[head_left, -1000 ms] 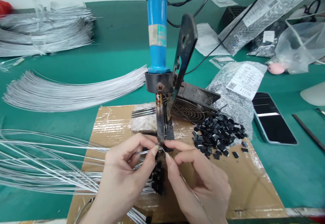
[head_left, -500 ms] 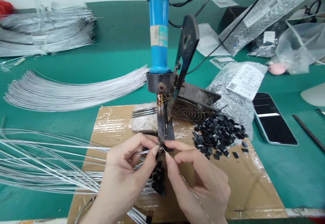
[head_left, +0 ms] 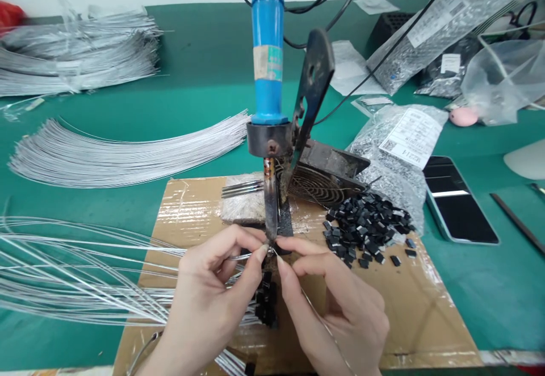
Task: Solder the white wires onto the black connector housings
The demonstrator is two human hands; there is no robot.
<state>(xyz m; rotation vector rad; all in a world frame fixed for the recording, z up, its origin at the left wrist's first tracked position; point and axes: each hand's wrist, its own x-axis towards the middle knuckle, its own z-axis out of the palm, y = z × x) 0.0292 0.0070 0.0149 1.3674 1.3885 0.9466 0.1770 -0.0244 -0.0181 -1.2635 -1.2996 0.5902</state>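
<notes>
A blue-handled soldering iron (head_left: 268, 29) is fixed upright in a black clamp, its tip pointing down. Just below that tip, my left hand (head_left: 215, 291) pinches a thin grey-white wire (head_left: 242, 257) between thumb and forefinger; the wire's end is small and partly covered by my fingertips. Opposite it, my right hand (head_left: 340, 302) is closed on a thin strand of solder wire (head_left: 319, 319), which trails down across the palm. The solder's end meets the work at the tip. Under my hands lie several wires with black plastic ends (head_left: 266, 302).
A cardboard sheet (head_left: 426, 319) covers the green table. Loose black plastic pieces (head_left: 368, 225) are heaped right, near a dark fan (head_left: 327, 171) behind the iron. Wire bundles (head_left: 128, 157) lie left. A phone (head_left: 460, 200) and bubble-wrap bags (head_left: 395, 143) stand further right.
Both hands keep their grip at the iron's tip, with only a very slight shift. The whole view has moved a little.
</notes>
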